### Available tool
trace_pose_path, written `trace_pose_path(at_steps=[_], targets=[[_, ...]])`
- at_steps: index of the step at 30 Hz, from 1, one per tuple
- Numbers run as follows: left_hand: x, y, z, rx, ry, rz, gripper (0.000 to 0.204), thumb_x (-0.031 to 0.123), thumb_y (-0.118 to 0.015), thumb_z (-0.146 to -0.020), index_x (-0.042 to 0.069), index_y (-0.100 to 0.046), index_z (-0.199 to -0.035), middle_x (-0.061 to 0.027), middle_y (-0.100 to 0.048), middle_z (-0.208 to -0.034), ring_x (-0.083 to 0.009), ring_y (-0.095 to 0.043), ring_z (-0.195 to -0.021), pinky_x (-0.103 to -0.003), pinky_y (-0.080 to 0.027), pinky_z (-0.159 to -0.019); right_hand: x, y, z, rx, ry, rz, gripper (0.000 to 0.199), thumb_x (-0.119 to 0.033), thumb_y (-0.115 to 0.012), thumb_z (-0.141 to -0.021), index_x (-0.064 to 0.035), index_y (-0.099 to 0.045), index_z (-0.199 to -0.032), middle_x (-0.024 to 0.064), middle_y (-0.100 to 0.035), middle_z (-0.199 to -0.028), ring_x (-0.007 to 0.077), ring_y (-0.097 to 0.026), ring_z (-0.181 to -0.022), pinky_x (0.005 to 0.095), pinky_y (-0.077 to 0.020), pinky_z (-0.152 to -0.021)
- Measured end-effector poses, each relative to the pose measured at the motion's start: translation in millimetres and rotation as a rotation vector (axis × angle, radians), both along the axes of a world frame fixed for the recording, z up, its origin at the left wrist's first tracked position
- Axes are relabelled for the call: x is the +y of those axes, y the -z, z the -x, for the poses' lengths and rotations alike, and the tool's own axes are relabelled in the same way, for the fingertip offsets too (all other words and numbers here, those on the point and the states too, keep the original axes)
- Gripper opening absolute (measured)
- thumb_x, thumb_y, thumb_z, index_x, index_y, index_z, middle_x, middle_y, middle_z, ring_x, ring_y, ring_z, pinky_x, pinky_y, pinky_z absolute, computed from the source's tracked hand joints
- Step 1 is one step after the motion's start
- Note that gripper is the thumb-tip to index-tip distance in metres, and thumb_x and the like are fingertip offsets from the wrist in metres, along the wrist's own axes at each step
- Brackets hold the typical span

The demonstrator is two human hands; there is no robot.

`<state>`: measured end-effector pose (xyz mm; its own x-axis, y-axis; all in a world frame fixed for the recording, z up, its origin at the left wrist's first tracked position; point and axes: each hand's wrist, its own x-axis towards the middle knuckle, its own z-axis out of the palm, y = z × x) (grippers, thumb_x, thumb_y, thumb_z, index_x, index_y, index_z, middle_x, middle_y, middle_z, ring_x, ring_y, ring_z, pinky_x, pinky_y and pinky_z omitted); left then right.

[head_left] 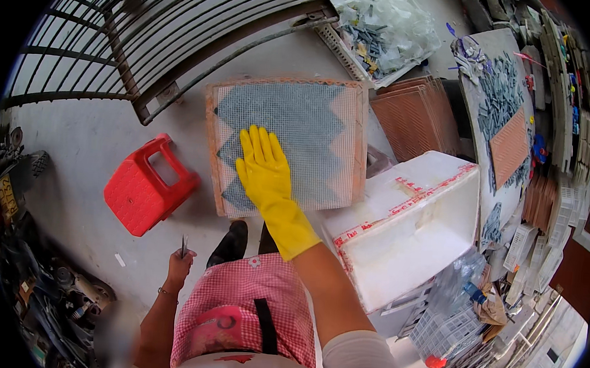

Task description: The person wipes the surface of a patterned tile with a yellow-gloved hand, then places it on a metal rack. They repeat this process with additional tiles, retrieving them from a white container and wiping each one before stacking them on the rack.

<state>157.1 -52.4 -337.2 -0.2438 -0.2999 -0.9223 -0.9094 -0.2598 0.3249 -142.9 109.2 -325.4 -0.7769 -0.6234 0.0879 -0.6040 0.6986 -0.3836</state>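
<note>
My right hand (266, 172) wears a yellow rubber glove and lies flat, fingers stretched out, on a mesh-covered panel (319, 138). Grey-blue pieces with a zigzag outline show under the mesh, between pale pink edges; an orange-brown rim runs round it. My bare left hand (180, 263) is down at my left side, closed round a thin, pointed metal tool (184, 246) that is too small to identify. A red plastic stool (147, 191) lies tipped over between that hand and the panel.
A metal barred rack (175, 32) stands at the far left. Right of the panel is a white foam box (415, 226); behind it are stacked brown tiles (416, 117) and a crate with a plastic bag (388, 30). Grey strips (503, 89) cover a board. Motorbikes (48, 283) line the left.
</note>
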Motion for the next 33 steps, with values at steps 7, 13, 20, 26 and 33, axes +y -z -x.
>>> trace_pose_path(at_steps=[7,13,20,26,33], targets=[[5,12,-43,-0.093,-0.077,0.003,0.012,0.013,-0.053,-0.08,0.004,-0.058,-0.075,0.003,-0.045,-0.054,-0.0037,-0.035,-0.04,-0.02,-0.026,-0.035,47,-5,-10,-0.409,0.014,-0.189,0.023,-0.023,-0.049,-0.081,-0.0089,-0.063,-0.091,0.011,-0.062,-0.094,0.0282,-0.058,-0.087,0.0388,-0.0459,-0.076],[1,20,-66,-0.083,-0.116,-0.004,0.012,0.014,-0.054,-0.08,0.005,-0.058,-0.074,0.0032,-0.045,-0.054,-0.0035,-0.035,-0.041,-0.02,-0.027,-0.035,-50,24,92,-0.047,0.3,-0.156,0.04,-0.036,-0.042,-0.087,-0.0076,-0.063,-0.068,0.0117,-0.061,-0.066,0.031,-0.058,-0.061,0.0415,-0.0465,-0.054],[7,11,-42,-0.04,-0.233,-0.031,0.013,0.016,-0.054,-0.081,0.005,-0.058,-0.076,0.0042,-0.044,-0.055,-0.0027,-0.033,-0.041,-0.019,-0.025,-0.036,-6,15,-18,-0.104,-0.276,-0.135,0.035,-0.038,-0.05,-0.082,-0.0109,-0.063,-0.065,0.0078,-0.059,-0.061,0.0259,-0.057,-0.055,0.0367,-0.0446,-0.05],[-3,11,-41,0.011,-0.265,-0.023,0.012,0.015,-0.053,-0.081,0.006,-0.058,-0.077,0.0056,-0.043,-0.055,-0.002,-0.033,-0.041,-0.019,-0.025,-0.036,15,3,-12,-0.223,-0.169,-0.329,0.032,-0.033,-0.053,-0.08,-0.0079,-0.061,-0.061,0.0102,-0.058,-0.06,0.0262,-0.055,-0.052,0.0385,-0.0421,-0.047],[2,28,-75,-0.077,-0.16,-0.018,0.01,0.014,-0.053,-0.081,0.005,-0.057,-0.077,0.0047,-0.043,-0.055,-0.0026,-0.033,-0.04,-0.019,-0.026,-0.035,-25,25,75,0.213,0.153,-0.07,0.027,-0.029,-0.049,-0.082,-0.0046,-0.063,-0.081,0.0134,-0.062,-0.083,0.0302,-0.058,-0.079,0.0389,-0.045,-0.073]])
